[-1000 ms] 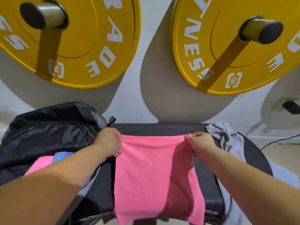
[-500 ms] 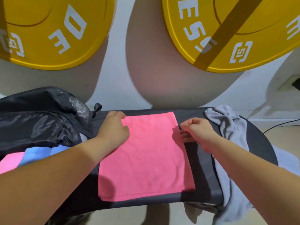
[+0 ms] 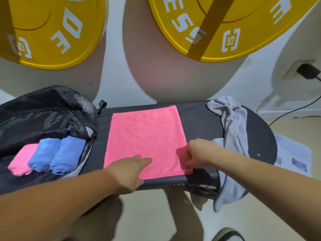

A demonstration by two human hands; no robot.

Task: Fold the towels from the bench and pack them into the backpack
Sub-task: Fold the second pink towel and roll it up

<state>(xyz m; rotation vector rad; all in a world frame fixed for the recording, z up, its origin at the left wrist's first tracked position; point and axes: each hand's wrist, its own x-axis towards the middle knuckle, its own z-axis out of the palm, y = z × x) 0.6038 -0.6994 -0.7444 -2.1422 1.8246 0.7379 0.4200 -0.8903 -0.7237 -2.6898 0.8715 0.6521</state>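
A pink towel (image 3: 145,136) lies flat on the black bench (image 3: 201,119), folded in half. My left hand (image 3: 129,173) rests on its near edge with the fingers stretched out. My right hand (image 3: 198,153) pinches the towel's near right corner with curled fingers. A crumpled grey towel (image 3: 232,122) hangs over the bench's right end. At the left, the open black backpack (image 3: 43,115) holds one rolled pink towel (image 3: 23,160) and two rolled blue towels (image 3: 57,153).
Two yellow weight plates (image 3: 217,28) hang on the wall behind the bench. A charger and cable (image 3: 308,72) sit at the wall socket on the right. Papers (image 3: 293,153) lie on the floor past the bench's right end. A shoe (image 3: 227,234) shows at bottom right.
The pink towel went from held up by its top corners to lying flat on the bench. Both hands slid from its far edge to its near edge.
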